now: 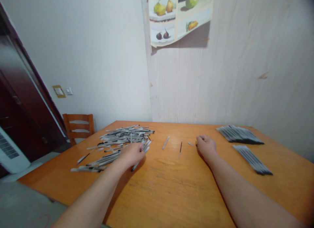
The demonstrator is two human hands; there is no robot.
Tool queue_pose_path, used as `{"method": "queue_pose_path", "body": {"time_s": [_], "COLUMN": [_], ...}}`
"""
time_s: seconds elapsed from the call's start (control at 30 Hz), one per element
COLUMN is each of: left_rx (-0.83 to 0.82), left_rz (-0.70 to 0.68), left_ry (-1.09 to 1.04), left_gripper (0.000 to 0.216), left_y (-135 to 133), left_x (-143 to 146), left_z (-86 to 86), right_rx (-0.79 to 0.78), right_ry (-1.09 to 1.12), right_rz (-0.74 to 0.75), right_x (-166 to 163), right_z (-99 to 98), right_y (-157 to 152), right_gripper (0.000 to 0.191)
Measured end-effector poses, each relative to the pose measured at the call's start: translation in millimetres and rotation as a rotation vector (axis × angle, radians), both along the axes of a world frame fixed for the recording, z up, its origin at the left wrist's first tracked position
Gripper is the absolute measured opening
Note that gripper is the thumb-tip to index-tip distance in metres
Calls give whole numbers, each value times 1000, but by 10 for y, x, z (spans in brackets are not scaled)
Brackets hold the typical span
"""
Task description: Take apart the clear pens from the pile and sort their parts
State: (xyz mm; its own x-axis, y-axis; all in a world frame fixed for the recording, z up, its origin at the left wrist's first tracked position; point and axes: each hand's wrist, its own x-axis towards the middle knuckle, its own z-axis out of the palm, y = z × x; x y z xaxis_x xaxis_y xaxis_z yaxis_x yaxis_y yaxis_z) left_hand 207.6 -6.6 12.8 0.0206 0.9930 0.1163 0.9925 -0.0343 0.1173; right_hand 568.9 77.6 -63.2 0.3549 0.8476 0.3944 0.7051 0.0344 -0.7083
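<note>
A loose heap of grey pen parts [120, 139] lies on the left half of the orange wooden table [171, 185]. My left hand [131, 153] rests at the heap's right edge, fingers curled round a pen [139, 160] that sticks out beneath it. My right hand [206, 145] lies on the table in a loose fist; whether it holds anything is hidden. Between the hands lie a clear pen barrel [165, 142], a thin dark refill [181, 147] and a small clear piece [190, 143].
Two neat rows of pens [239, 134] [252, 159] lie at the right of the table. A wooden chair [78, 124] stands behind the far left corner. A fruit poster [179, 17] hangs on the pale wall; a dark door [22, 100] stands left.
</note>
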Motion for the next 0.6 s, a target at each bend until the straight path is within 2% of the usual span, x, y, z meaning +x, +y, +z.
{"method": "queue_pose_path", "body": {"time_s": [0.27,0.6], "left_rx": [28,51], "left_rz": [14,-11], "left_ry": [155,148], "left_gripper": [17,19], "left_y": [-301,-343], "left_x": [139,159], "left_z": [86,20], "right_rx": [12,14], "right_ry": [6,16], "right_rz": [15,9], "right_x": [6,14], "right_z": [0,-17], "right_y": [-9,10], "right_gripper": [35,34]}}
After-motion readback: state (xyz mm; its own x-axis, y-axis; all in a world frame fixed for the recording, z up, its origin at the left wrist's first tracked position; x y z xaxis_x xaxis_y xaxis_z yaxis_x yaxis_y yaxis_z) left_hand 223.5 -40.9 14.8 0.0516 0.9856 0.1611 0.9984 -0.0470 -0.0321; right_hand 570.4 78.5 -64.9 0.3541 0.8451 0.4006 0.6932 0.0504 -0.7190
